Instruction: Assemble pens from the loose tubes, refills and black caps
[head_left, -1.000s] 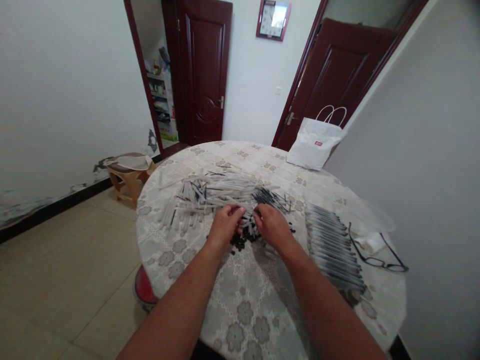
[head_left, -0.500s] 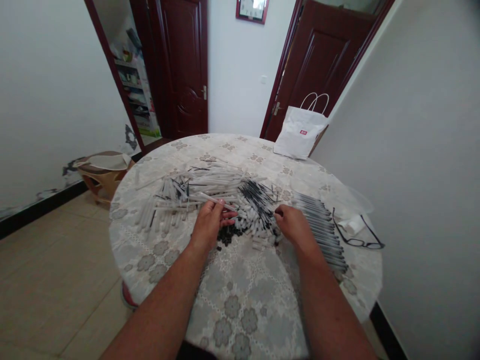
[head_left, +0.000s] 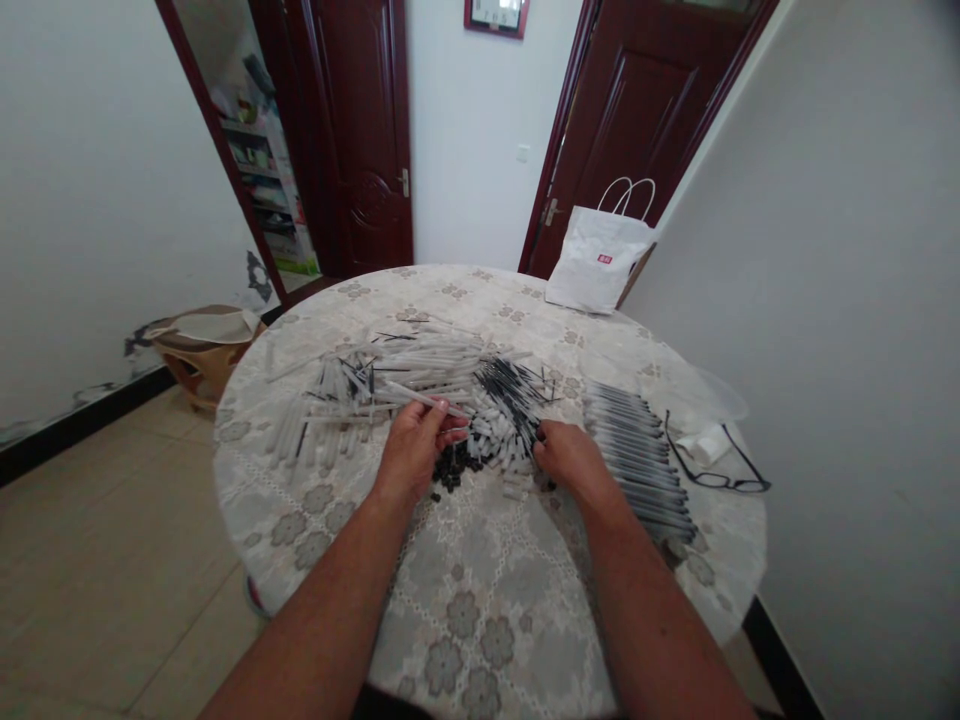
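Observation:
My left hand (head_left: 420,440) is closed around a whitish pen barrel (head_left: 409,393), which points up and to the left between thumb and fingers. Just below its fingertips is a heap of small black pen parts (head_left: 452,466). My right hand (head_left: 566,450) is pinched at the right edge of a pile of black pen refills (head_left: 504,385); what sits between its fingertips is hidden. Small white pieces (head_left: 491,430) lie between the two hands. Beyond the left hand spreads a pile of pale pen barrels (head_left: 427,355).
A row of grey pens (head_left: 641,455) lies right of my right hand, with black-framed glasses (head_left: 720,482) and a small white roll (head_left: 706,445) beyond. A white paper bag (head_left: 600,260) stands at the back of the round table (head_left: 465,560). A stool (head_left: 206,350) stands at left.
My right hand has moved a little to the left, to the edge of the refill pile. My left hand keeps the pen barrel in nearly the same place. The view has shifted slightly.

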